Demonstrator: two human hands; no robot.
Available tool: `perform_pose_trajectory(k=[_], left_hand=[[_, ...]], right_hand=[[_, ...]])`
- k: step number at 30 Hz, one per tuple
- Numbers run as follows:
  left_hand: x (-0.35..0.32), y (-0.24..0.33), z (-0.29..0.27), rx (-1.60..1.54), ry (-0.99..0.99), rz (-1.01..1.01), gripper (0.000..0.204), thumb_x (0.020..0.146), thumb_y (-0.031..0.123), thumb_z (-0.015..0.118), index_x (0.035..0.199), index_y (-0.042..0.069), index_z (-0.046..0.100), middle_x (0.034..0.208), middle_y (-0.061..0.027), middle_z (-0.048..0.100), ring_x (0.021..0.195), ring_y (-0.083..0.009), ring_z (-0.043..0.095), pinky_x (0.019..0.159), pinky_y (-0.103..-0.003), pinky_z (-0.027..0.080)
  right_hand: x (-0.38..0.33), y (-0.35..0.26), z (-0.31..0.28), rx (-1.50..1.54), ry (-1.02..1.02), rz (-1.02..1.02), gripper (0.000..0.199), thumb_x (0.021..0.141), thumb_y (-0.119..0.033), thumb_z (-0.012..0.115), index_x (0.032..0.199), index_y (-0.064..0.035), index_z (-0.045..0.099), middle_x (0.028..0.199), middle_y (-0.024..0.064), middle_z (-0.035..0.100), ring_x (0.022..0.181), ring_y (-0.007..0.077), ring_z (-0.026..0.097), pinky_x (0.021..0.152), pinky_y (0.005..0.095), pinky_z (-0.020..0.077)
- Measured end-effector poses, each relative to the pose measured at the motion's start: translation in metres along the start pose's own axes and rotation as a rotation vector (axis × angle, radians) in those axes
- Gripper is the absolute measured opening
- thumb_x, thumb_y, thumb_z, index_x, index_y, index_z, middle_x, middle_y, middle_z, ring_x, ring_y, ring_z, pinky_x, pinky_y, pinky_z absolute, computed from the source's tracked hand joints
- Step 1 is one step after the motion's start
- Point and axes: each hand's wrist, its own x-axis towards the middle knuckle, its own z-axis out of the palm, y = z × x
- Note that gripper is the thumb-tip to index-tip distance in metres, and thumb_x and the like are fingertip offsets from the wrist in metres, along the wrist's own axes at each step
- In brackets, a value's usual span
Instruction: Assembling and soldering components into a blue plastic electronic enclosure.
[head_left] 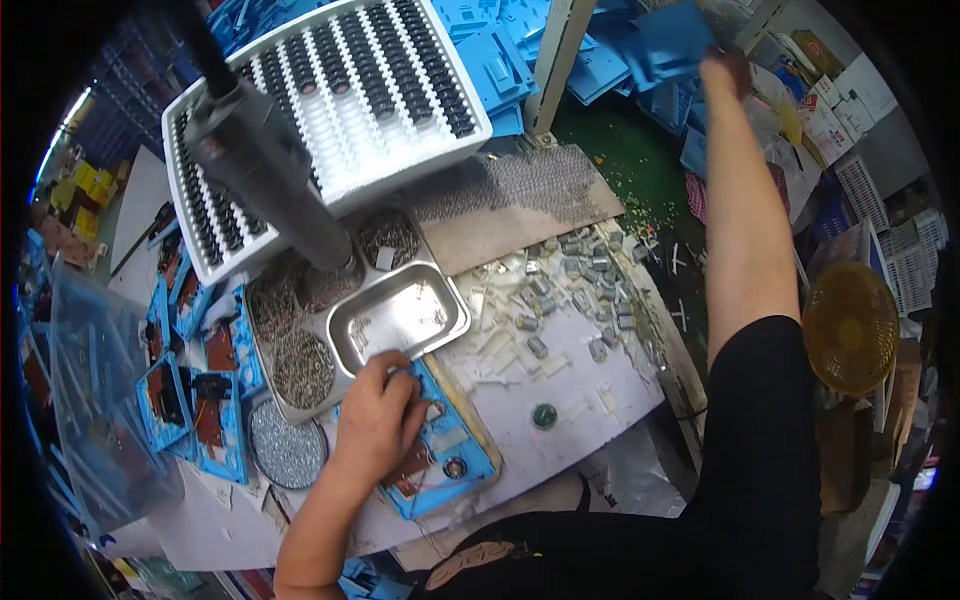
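Note:
My left hand (375,420) rests over the far left part of a blue plastic casing (462,488). Its fingers are curled together, and whatever they grip is hidden under them. Inside the casing are a brown board (408,470) and a round metal part (455,468). My right arm is stretched far out to the upper right. There my right hand (726,76) grips a blue plastic panel (676,42), slightly blurred, above a heap of similar blue parts (598,72).
A metal tray (462,318) with small hardware stands beyond my left hand, beside a round dish of metal bits (287,445). Grey and white small parts (540,290) cover the table's right. Behind are a white foam tray (350,150) of black parts and a grey tool (270,180).

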Motion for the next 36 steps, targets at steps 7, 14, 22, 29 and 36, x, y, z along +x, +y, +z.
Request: perform_pose_trajectory(k=[7, 14, 22, 29, 36], left_hand=[[-0.003, 0.004, 0.004, 0.004, 0.068, 0.075, 0.031, 0.071, 0.003, 0.081, 0.089, 0.004, 0.055, 0.113, -0.0154, 0.058, 0.096, -0.0374, 0.061, 0.081, -0.044, 0.051], [-0.004, -0.003, 0.007, -0.023, 0.096, 0.089, 0.037, 0.07, 0.004, 0.082, 0.097, 0.003, 0.056, 0.113, -0.0161, 0.057, 0.097, -0.0385, 0.061, 0.08, -0.043, 0.051], [-0.012, 0.006, -0.042, -0.347, 0.26, 0.064, 0.041, 0.081, 0.007, 0.078, 0.118, 0.002, 0.062, 0.124, -0.0104, 0.062, 0.102, -0.0206, 0.061, 0.083, -0.033, 0.052], [-0.031, 0.045, -0.095, -0.631, 0.077, -0.203, 0.033, 0.098, 0.024, 0.068, 0.121, 0.0, 0.067, 0.09, -0.01, 0.073, 0.083, -0.0152, 0.073, 0.071, -0.027, 0.06], [-0.089, 0.032, -0.041, -1.128, 0.511, -0.577, 0.044, 0.101, 0.023, 0.068, 0.133, -0.006, 0.059, 0.107, -0.011, 0.073, 0.084, -0.0119, 0.068, 0.072, -0.024, 0.055]], right_hand=[[-0.013, 0.107, -0.03, -0.022, -0.673, 0.386, 0.027, 0.09, -0.013, 0.073, 0.113, 0.0009, 0.068, 0.115, 0.0149, 0.071, 0.097, 0.0213, 0.07, 0.068, 0.0402, 0.064], [0.004, 0.033, -0.1, -0.445, -0.404, -0.094, 0.035, 0.096, -0.021, 0.058, 0.124, -0.0024, 0.069, 0.124, 0.0217, 0.07, 0.112, 0.0359, 0.069, 0.082, 0.0471, 0.0591], [-0.2, -0.087, -0.305, 0.293, -1.099, -1.035, 0.029, 0.097, -0.011, 0.062, 0.123, -0.0001, 0.068, 0.112, 0.0102, 0.069, 0.102, 0.0201, 0.067, 0.083, 0.0316, 0.0532], [-0.364, -0.205, -0.277, 0.912, -0.434, -1.555, 0.042, 0.086, 0.002, 0.074, 0.127, -0.003, 0.067, 0.109, 0.012, 0.068, 0.1, 0.0272, 0.064, 0.083, 0.0374, 0.0521], [-0.471, -0.122, -0.277, 1.188, -1.556, -0.14, 0.065, 0.1, -0.019, 0.065, 0.156, -0.0029, 0.035, 0.08, 0.0063, 0.068, 0.068, 0.011, 0.06, 0.064, 0.0299, 0.049]])
